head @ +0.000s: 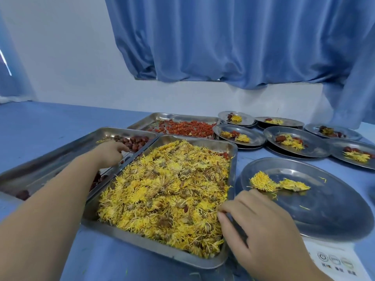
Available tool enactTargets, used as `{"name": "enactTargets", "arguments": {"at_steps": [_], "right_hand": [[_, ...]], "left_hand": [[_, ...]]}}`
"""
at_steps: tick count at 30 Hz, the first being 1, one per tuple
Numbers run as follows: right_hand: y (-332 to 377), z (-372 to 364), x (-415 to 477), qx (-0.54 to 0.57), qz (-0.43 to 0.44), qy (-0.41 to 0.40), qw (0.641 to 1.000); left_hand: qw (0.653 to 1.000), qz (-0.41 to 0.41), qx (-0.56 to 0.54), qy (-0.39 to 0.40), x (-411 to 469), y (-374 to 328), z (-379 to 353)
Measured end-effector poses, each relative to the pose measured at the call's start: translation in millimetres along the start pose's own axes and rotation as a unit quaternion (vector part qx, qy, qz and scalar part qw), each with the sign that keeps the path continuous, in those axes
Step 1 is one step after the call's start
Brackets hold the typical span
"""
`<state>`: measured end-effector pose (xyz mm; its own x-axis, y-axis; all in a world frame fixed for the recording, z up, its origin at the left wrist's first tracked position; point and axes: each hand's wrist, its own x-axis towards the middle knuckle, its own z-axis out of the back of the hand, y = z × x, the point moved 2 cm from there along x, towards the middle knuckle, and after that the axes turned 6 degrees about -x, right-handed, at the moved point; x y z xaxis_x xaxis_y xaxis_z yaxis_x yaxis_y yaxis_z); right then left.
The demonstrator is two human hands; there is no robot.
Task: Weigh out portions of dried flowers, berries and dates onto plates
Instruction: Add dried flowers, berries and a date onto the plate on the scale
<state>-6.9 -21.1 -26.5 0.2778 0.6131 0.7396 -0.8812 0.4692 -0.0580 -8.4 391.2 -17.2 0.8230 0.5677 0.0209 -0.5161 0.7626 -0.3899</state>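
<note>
A steel tray [211, 264] full of dried yellow flowers [166, 189] lies in front of me. My right hand [259, 224] rests at its right rim, fingertips curled among the flowers; whether it grips any is hidden. My left hand [110, 153] reaches into the tray of dark red dates [136, 141] on the left, fingers bent down over the dates. A tray of orange-red berries [188, 126] lies behind. On the right a large steel plate [324, 209] sits on a white scale [336, 262] and holds two flower heads [278, 183].
Several filled steel plates [316, 147] with flowers, dates and berries stand at the back right. A blue cloth covers the table [50, 118]. A blue curtain [233, 41] hangs on the wall behind.
</note>
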Motion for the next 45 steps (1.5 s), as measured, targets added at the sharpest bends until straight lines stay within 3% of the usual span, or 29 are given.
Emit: {"name": "enactTargets", "arguments": {"at_steps": [12, 19, 23, 29, 34, 38, 42, 45], "right_hand": [[-2, -4, 2, 0.024, -0.008, -0.016, 1.0], [-6, 2, 1, 0.033, -0.025, -0.022, 0.999], [-15, 8, -1, 0.035, -0.062, -0.032, 0.997], [-35, 24, -8, 0.077, -0.152, -0.07, 0.983], [-60, 42, -17, 0.166, -0.265, -0.122, 0.942], [-86, 56, -23, 0.215, -0.362, -0.162, 0.892], [-104, 61, -31, 0.257, -0.431, -0.187, 0.844], [-109, 62, -33, 0.265, -0.433, -0.203, 0.837]], "left_hand": [[0.995, -0.03, 0.023, 0.089, 14, -17, 4], [0.999, -0.041, 0.002, 0.022, 0, -17, 11], [0.992, -0.121, 0.009, -0.039, -17, -45, 26], [0.972, -0.224, 0.048, -0.043, -47, -118, 18], [0.952, -0.295, -0.081, -0.021, -99, -200, 0], [0.926, -0.337, -0.165, 0.045, -142, -256, -27], [0.917, -0.361, -0.125, 0.118, -160, -294, -57], [0.915, -0.365, -0.089, 0.148, -162, -312, -73]]}}
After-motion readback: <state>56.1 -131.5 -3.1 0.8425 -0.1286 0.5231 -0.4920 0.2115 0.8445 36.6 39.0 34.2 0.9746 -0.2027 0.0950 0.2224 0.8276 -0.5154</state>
